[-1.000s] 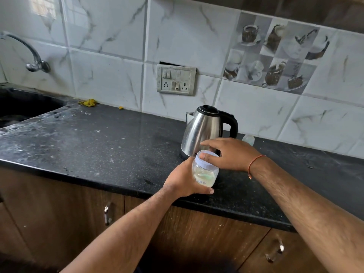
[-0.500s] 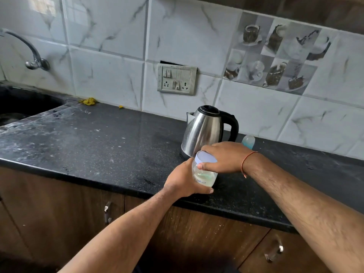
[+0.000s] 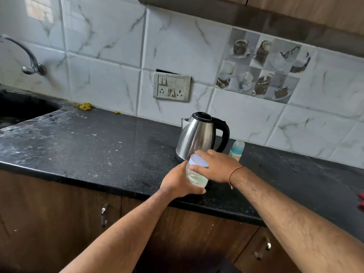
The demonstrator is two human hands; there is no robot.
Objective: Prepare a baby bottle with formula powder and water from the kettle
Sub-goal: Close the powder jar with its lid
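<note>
Head view: dusty black countertop [image 3: 102, 146], marble-tiled wall [image 3: 102, 56]

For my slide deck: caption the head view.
Both hands grip a lidded formula jar beside the steel kettle on the black counter.

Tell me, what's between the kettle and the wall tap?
Nothing big: in the head view, only bare, dusty black counter lies between kettle and tap, with yellow scraps at the wall.

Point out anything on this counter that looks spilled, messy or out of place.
The black countertop is dusted with whitish specks and smears, heaviest toward the sink. Yellow scraps lie against the wall tiles. The switch plate sits slightly crooked, with a dark gap above it. Nothing looks spilled around the jar.
</note>
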